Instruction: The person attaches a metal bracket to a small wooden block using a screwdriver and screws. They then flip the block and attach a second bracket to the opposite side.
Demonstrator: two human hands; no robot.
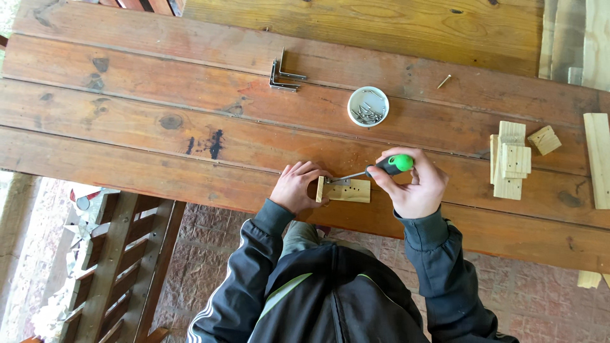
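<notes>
A small pale wooden block point(351, 190) with holes lies near the front edge of a brown plank table point(159, 146), with a short wooden piece standing upright at its left end. My left hand point(297, 186) grips that upright piece. My right hand point(413, 184) holds a screwdriver with a green and black handle point(393, 165). Its metal shaft slants left and down, the tip resting on a small metal bracket point(338, 182) at the joint of the two wooden pieces.
A white round cup of screws point(368, 106) sits behind the work. Two metal angle brackets point(284, 75) lie further left, a loose screw point(444, 80) to the right. Stacked wooden blocks point(511, 160) and a plank point(598, 159) are at right. A wooden bench point(121, 267) stands lower left.
</notes>
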